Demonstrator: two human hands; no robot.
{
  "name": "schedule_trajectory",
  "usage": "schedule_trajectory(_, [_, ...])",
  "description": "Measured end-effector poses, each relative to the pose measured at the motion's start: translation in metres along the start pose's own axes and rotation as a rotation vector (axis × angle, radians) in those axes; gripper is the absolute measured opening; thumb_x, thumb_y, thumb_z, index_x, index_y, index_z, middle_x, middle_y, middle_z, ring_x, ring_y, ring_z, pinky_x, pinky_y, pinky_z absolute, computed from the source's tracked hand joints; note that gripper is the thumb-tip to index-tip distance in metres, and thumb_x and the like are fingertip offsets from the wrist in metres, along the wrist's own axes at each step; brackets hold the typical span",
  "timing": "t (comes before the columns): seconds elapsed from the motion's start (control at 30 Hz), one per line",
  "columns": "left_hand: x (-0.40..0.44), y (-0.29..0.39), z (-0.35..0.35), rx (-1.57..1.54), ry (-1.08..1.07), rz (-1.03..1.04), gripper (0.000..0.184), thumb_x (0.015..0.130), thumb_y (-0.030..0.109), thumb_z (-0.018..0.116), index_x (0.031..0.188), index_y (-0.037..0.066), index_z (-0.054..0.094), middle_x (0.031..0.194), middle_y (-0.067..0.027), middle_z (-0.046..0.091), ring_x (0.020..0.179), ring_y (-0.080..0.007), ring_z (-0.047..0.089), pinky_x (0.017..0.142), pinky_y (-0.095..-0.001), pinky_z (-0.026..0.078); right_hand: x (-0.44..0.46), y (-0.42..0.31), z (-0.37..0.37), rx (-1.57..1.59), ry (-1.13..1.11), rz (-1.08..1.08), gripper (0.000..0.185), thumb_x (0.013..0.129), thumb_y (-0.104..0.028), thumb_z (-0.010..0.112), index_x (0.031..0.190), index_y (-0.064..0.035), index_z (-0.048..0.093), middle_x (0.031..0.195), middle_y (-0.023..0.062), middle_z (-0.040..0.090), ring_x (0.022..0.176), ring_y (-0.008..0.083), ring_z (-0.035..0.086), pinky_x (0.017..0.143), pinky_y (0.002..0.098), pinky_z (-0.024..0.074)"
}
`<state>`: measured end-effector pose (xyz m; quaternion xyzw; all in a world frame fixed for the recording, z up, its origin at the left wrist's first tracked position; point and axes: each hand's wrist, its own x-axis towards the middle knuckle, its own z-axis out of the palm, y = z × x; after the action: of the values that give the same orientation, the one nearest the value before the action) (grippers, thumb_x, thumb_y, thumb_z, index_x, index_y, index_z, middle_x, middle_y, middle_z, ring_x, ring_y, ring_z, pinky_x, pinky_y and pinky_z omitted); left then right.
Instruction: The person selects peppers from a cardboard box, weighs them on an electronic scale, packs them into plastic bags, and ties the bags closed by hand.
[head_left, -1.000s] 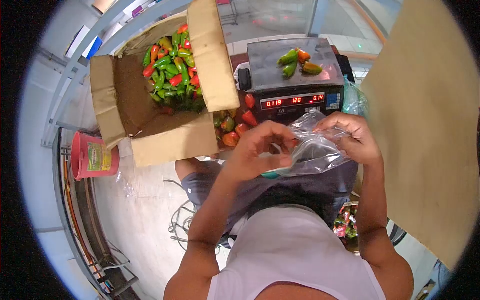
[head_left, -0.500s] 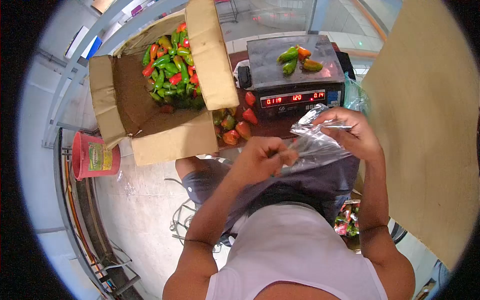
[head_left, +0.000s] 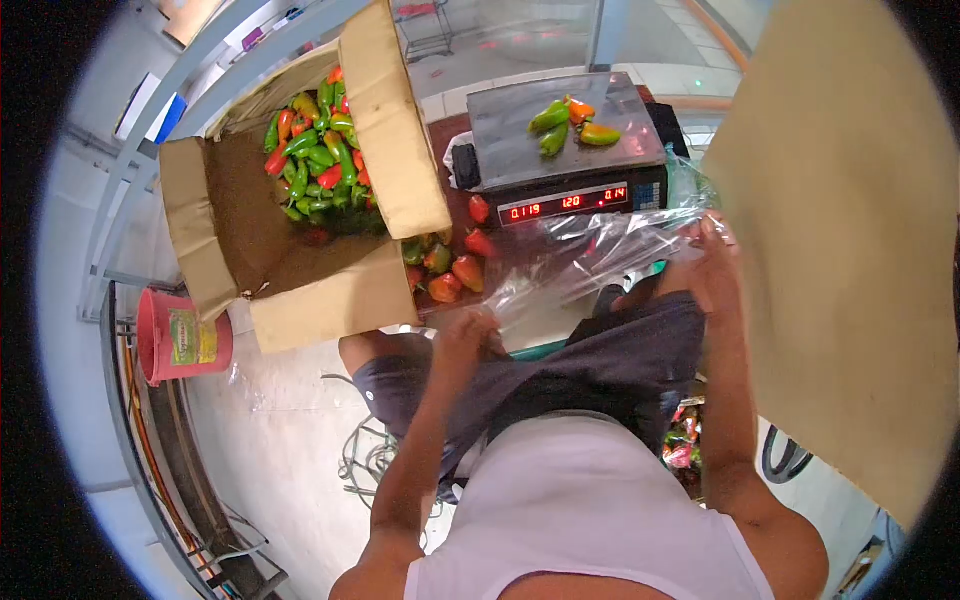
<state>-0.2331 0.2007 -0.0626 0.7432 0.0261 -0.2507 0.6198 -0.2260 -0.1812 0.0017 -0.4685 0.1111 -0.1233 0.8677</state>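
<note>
A clear plastic bag (head_left: 590,262) is stretched taut between my two hands, just in front of the scale. My left hand (head_left: 468,340) is closed on its lower left end. At its upper right end, my right hand (head_left: 712,262) grips the plastic. Behind the bag stands a digital scale (head_left: 565,200) with red lit figures. Several green and orange peppers (head_left: 572,126) lie on its metal plate. Left of the scale, several reddish peppers (head_left: 467,272) rest on the dark table, partly hidden by a carton flap.
An open cardboard box (head_left: 300,290) holding many green and red peppers (head_left: 322,160) stands at the left. A pink bucket (head_left: 185,337) is on the floor beyond it. A tan board (head_left: 850,250) rises close on my right. Packed peppers (head_left: 683,440) show low beside my leg.
My hands have moved apart, the left one down and leftward, pulling the crumpled bag out into a long stretched sheet. The peppers on the scale stay in place.
</note>
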Motion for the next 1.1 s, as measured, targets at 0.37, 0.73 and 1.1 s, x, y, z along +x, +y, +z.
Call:
schedule_trajectory(0.37, [-0.006, 0.142, 0.043, -0.070, -0.092, 0.590, 0.062, 0.082, 0.002, 0.076, 0.137, 0.004, 0.046, 0.113, -0.0127, 0.065, 0.101, -0.0193, 0.064, 0.087, -0.0313, 0.052, -0.026, -0.020, 0.119, -0.621, -0.639, 0.074, 0.076, 0.077, 0.003, 0.078, 0.145, -0.0070, 0.045, 0.090, 0.0034, 0.071, 0.081, 0.0080, 0.065, 0.073, 0.0214, 0.0505])
schedule_trajectory(0.73, [0.002, 0.159, 0.035, -0.176, -0.342, 0.547, 0.052, 0.080, 0.005, 0.078, 0.128, 0.003, 0.058, 0.107, -0.0063, 0.068, 0.093, -0.0151, 0.067, 0.086, -0.0303, 0.053, -0.023, -0.047, 0.113, -0.777, -0.722, 0.069, 0.077, 0.078, -0.001, 0.079, 0.146, -0.0055, 0.044, 0.087, 0.0025, 0.074, 0.068, 0.0015, 0.056, 0.058, 0.0180, 0.0417])
schedule_trajectory(1.1, [0.003, 0.178, 0.037, 0.456, -0.361, 0.691, 0.012, 0.085, 0.010, 0.072, 0.092, 0.000, 0.070, 0.077, -0.0094, 0.067, 0.068, -0.0138, 0.063, 0.064, -0.0303, 0.051, -0.011, -0.055, 0.132, -1.093, -0.847, -0.035, 0.092, 0.072, 0.000, 0.079, 0.152, -0.0160, 0.036, 0.070, 0.0044, 0.069, 0.060, 0.0060, 0.057, 0.056, 0.0236, 0.0428])
